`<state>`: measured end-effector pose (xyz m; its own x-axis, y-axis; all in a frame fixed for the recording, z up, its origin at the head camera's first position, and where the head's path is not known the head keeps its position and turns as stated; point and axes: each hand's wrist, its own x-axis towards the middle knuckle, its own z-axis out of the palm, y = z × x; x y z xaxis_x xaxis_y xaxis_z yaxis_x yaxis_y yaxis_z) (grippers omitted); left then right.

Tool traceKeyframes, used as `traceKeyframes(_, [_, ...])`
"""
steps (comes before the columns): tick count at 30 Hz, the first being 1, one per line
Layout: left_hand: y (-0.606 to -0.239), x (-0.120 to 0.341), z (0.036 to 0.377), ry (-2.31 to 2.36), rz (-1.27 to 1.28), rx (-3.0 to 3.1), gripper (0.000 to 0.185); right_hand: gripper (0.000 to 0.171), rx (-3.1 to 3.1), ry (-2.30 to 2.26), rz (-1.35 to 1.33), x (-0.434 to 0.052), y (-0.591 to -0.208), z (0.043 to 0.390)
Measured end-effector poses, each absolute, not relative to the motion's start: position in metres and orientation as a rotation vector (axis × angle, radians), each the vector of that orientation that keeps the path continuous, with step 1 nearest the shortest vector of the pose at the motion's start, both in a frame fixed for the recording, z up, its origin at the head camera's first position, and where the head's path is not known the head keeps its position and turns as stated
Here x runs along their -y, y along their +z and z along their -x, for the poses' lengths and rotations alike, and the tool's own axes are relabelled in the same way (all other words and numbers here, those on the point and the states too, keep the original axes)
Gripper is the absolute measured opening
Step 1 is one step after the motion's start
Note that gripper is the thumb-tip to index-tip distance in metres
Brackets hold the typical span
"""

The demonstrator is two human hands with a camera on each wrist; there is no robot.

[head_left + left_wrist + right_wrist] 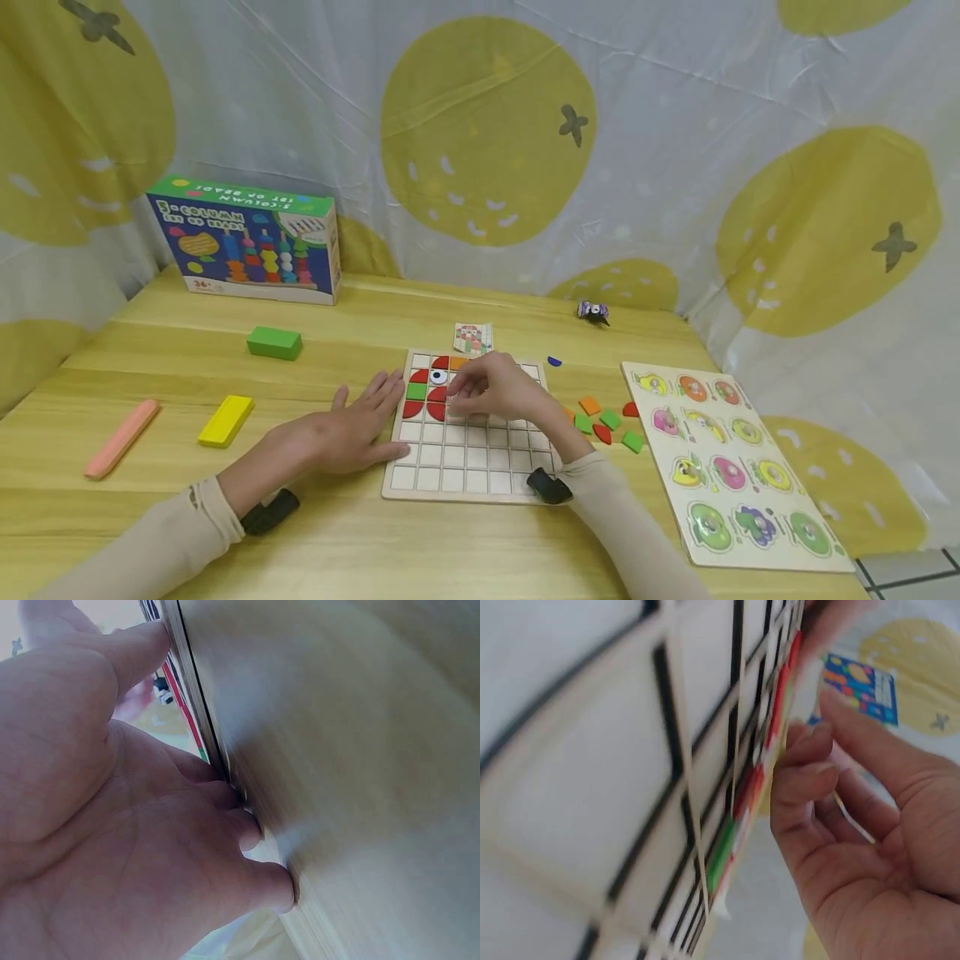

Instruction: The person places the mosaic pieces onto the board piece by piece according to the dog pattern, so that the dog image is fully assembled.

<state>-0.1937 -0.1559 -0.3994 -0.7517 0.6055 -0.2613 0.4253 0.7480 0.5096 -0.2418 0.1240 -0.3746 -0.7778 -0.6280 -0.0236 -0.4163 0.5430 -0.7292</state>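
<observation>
A white gridded board (442,479) with a wooden rim lies on the table. Its upper left squares hold several red curved pieces (412,409), a green square (416,392), an eye piece (438,377) and an orange piece (458,363). My left hand (352,429) lies along the board's left edge, fingers extended and thumb touching the rim. Above the middle of the grid is my right hand (495,387), fingers bent, tips beside the red pieces; in the right wrist view this hand (862,817) hides whether anything is between the fingertips.
Loose orange, green and red pieces (589,406) lie right of the board, near a fruit puzzle board (667,467). A pattern card (473,337) and a blue piece (554,362) sit behind. Leftward are a boxed toy (247,242), green block (274,342), yellow block (226,421) and pink stick (123,439).
</observation>
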Motion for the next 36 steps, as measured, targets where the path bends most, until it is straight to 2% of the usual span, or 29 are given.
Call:
traceKeyframes(8, [-0.398,0.153,0.193,0.597,-0.779,-2.535,0.105,0.021,-2.543,-1.104,0.873,-0.202,-0.359,0.246])
traceKeyframes(17, [-0.404,0.156,0.195,0.632,-0.808,-2.53,0.107,0.021,-2.546,-1.035,0.686,-0.281,-0.371,0.245])
traceKeyframes(26, [-0.417,0.159,0.201,0.608,-0.791,-2.551,0.108,0.015,-2.503,-1.038,0.611,-0.286,-0.382,0.246])
traceKeyframes(36, [-0.397,0.156,0.191,0.649,-0.798,-2.52,0.104,0.013,-2.483,-0.991,0.56,-0.277,-0.376,0.243])
